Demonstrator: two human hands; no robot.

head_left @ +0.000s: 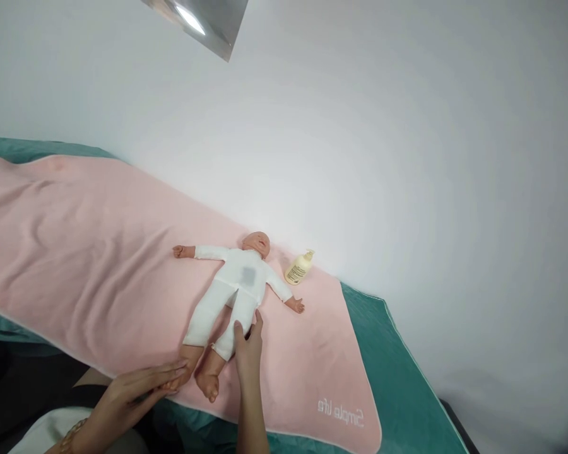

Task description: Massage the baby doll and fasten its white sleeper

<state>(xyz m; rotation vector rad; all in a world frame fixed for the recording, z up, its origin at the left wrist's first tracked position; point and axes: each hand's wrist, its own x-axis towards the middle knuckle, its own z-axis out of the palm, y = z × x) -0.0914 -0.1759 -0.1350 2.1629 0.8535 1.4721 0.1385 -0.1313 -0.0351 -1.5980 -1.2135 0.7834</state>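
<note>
A baby doll in a white bodysuit lies on its back on a pink towel, arms spread, head toward the wall. My left hand reaches in flat with fingers stretched out, fingertips touching the doll's left-side foot. My right hand rests on the doll's other leg, thumb and fingers pressed around the white fabric at the thigh.
A small cream lotion bottle lies on the towel by the doll's head, close to the white wall. The towel covers a teal mat whose edge runs off to the lower right. Printed lettering marks the towel's near corner.
</note>
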